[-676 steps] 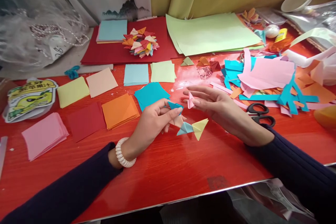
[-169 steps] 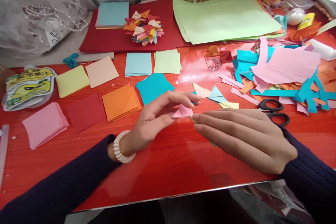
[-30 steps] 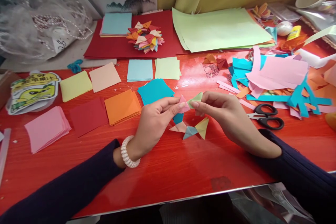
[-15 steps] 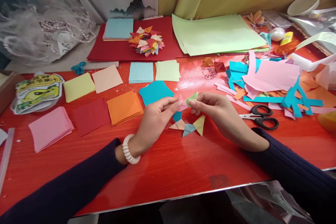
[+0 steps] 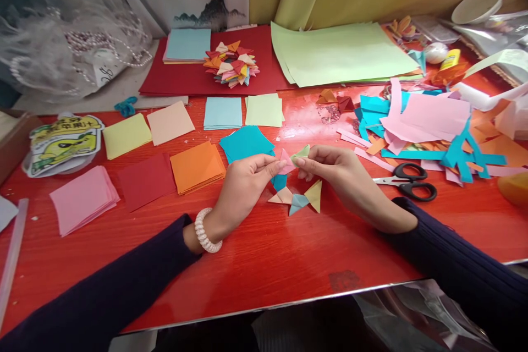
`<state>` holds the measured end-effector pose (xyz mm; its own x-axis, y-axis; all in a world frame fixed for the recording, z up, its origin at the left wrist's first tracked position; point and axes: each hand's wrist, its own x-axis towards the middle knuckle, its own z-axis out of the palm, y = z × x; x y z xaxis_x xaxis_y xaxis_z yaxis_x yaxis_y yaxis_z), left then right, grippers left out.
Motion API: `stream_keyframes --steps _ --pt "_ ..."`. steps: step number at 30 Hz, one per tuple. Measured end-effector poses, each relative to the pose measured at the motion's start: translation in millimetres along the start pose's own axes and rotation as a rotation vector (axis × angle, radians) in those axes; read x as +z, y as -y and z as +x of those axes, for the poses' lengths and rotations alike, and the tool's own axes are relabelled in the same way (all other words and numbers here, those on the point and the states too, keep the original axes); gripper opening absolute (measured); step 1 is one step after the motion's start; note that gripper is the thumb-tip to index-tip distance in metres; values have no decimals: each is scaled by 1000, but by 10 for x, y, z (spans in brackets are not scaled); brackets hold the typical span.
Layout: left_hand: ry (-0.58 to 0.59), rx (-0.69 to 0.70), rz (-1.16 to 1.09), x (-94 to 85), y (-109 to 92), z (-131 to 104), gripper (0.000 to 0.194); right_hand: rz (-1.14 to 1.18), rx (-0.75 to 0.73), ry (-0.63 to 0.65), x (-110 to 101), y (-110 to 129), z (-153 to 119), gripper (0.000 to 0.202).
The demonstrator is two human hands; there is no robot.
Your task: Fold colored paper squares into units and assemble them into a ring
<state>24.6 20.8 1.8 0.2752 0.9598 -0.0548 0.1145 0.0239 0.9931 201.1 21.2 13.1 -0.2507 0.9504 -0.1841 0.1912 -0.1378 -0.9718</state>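
Observation:
Between thumb and forefinger, my left hand (image 5: 250, 179) pinches a pink folded paper piece (image 5: 286, 160). My right hand (image 5: 336, 173) pinches a light green folded paper piece (image 5: 302, 153) right beside it; whether one is tucked into the other I cannot tell. Below the fingers a chain of folded pieces hangs or lies in a curve: a blue piece (image 5: 279, 181), a peach piece (image 5: 282, 196), a pale blue piece (image 5: 298, 203) and a yellow piece (image 5: 314, 196). The blue one sits just under the pink one, partly behind my left fingertips.
Stacks of paper squares, such as orange (image 5: 197, 168) and pink (image 5: 84, 198), lie left of my hands. Black-handled scissors (image 5: 408, 180) rest by my right wrist, near a heap of paper scraps (image 5: 429, 118). A folded paper ring (image 5: 231, 65) stands at the back.
My hands keep the same pinch on the pink and light green pieces, with hardly any movement. The whole view has shifted slightly.

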Motion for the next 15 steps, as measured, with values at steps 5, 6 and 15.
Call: stream_keyframes --steps 5,6,15 --pt "2 -42 -4 5 -33 7 23 -43 13 26 -30 -6 42 34" --pt "2 -36 -10 7 -37 9 22 -56 0 35 -51 -10 56 33" --pt "11 -37 -150 11 -23 33 18 -238 -267 -262 -396 -3 208 26"
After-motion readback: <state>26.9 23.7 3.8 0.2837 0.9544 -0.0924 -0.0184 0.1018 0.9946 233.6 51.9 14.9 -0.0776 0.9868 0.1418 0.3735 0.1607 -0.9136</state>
